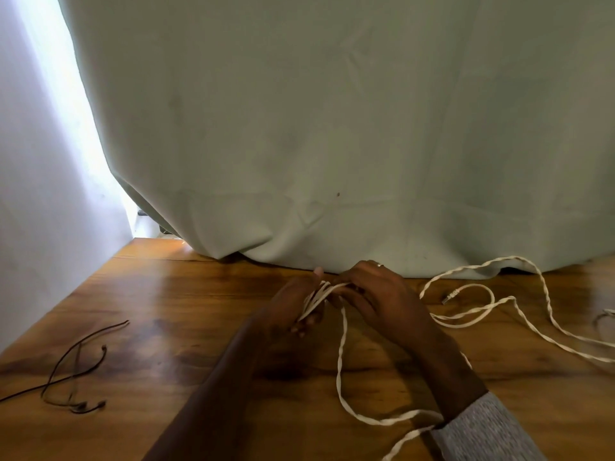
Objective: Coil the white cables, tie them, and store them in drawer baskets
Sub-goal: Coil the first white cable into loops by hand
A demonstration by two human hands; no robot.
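A: We start with the largest items. The wooden table [166, 327] carries everything; a pale green curtain [332, 128] hangs behind it and rests on the far edge. No drawer basket is in view, so storage is a later step.

B: Next, the white cable [341, 361]. Where does it lie?

A: A few turns are gathered between our hands at the table's middle. The free length trails right across the wood in loose bends, and another loop runs down toward our right sleeve [482, 427]. A plug end [451, 297] lies near the curtain.

B: Handling properties?

A: We judge it light, limp and twisted like cord. It will hold no shape unaided, so turns may spring open or slide apart unless pinched. It looks unlikely to break, but the plug end could snag.

B: Hand states?

A: Our left hand [293, 311] has its fingers curled round the gathered turns. Our right hand [379, 297] lies over the same bundle with fingers bent onto the strands; the exact pinch is hidden.

B: Where should we hold?

A: At the crossing of the turns, keeping them flat. The dark earphones [76, 377] at left stay out of it.
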